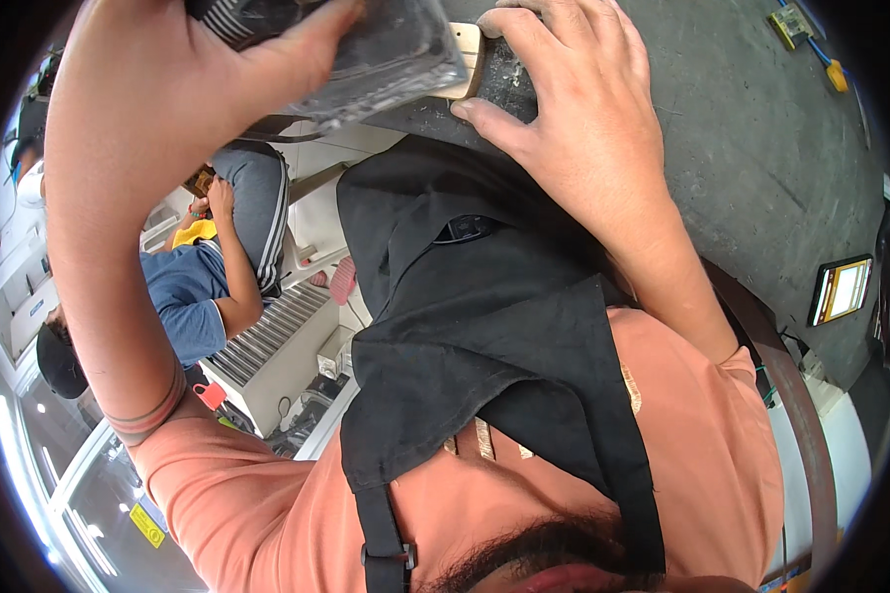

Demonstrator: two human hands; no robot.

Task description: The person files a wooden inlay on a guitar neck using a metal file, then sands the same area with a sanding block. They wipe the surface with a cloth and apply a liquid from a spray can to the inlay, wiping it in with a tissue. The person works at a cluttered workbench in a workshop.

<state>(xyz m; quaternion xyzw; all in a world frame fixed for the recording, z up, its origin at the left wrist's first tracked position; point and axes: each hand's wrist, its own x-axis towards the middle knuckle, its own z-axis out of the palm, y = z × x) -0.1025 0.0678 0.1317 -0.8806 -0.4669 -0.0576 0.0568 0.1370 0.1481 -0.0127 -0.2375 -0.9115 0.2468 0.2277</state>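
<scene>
At the top, my left hand (257,74) is closed on a blurred dark tool with a clear plastic part (396,64), which partly covers a small pale wooden piece (468,54) on the dark worktop (742,148). My right hand (574,128) rests around that piece's right side, fingers curved and apart, thumb at its near edge. Whether the tool touches the wood is unclear. A black apron (475,316) hangs below my hands.
A seated co-worker in blue (183,296) is at left, beside a white ribbed unit (267,351). At right lie a lit phone (839,290) and a small yellow-and-dark item (791,27) with a blue cable. A curved brown edge (806,435) borders the worktop.
</scene>
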